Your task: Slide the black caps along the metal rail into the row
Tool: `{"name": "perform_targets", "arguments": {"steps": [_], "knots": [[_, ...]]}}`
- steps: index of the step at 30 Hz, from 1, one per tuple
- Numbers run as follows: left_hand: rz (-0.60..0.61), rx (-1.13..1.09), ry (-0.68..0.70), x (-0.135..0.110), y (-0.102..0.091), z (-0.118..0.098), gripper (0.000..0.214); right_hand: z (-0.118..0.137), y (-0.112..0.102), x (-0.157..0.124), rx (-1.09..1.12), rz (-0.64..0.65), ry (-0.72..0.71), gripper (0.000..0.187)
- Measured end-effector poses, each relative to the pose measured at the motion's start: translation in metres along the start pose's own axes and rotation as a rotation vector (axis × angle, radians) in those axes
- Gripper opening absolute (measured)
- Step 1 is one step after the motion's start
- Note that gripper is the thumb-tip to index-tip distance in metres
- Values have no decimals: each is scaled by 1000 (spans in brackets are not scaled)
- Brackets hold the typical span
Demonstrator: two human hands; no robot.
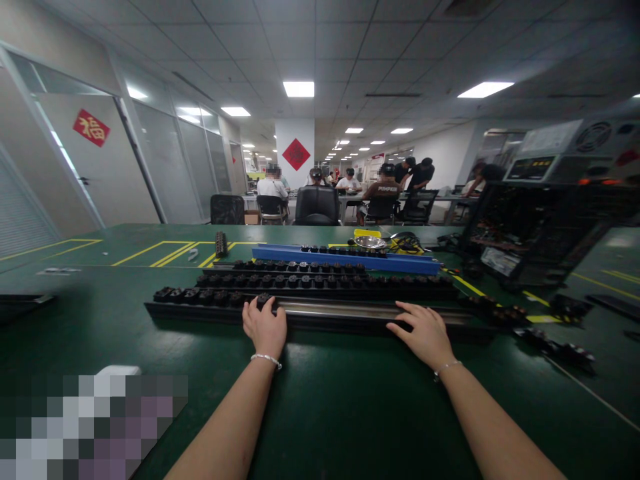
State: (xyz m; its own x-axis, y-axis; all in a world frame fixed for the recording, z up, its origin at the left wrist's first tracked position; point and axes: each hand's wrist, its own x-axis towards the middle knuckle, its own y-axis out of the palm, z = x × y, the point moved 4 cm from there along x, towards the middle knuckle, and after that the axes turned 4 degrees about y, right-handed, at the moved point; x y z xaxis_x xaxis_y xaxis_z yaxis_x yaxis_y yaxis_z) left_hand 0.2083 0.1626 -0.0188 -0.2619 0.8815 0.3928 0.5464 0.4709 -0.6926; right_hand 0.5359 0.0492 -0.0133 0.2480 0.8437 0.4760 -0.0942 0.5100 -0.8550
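Note:
A long black rail (325, 313) with a bare metal channel lies across the green table in front of me. My left hand (264, 327) rests on the rail's near edge, its fingers curled around a small black roller part (263, 300) at the end of a row of such parts (200, 295). My right hand (425, 330) lies flat on the rail further right, fingers stretched out, holding nothing. More black rails loaded with rollers (325, 280) lie just behind, and a blue rail (345, 259) behind those.
A metal bowl (370, 241) stands behind the blue rail. Loose black roller strips (555, 347) lie at the right. An open machine frame (535, 233) stands at the right rear. Several people sit at desks far behind. Yellow lines mark the green table (325, 413).

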Motion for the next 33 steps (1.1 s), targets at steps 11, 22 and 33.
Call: {"name": "perform_targets", "arguments": {"steps": [11, 22, 33], "knots": [[19, -14, 15, -3, -1, -7, 35, -1, 1, 0, 0, -14, -11, 43], [15, -17, 23, -3, 0, -8, 34, -2, 3, 0, 2, -40, -25, 42], [14, -26, 57, -4, 2, -9, 33, 0, 0, 0, 8, -2, -5, 45]]}}
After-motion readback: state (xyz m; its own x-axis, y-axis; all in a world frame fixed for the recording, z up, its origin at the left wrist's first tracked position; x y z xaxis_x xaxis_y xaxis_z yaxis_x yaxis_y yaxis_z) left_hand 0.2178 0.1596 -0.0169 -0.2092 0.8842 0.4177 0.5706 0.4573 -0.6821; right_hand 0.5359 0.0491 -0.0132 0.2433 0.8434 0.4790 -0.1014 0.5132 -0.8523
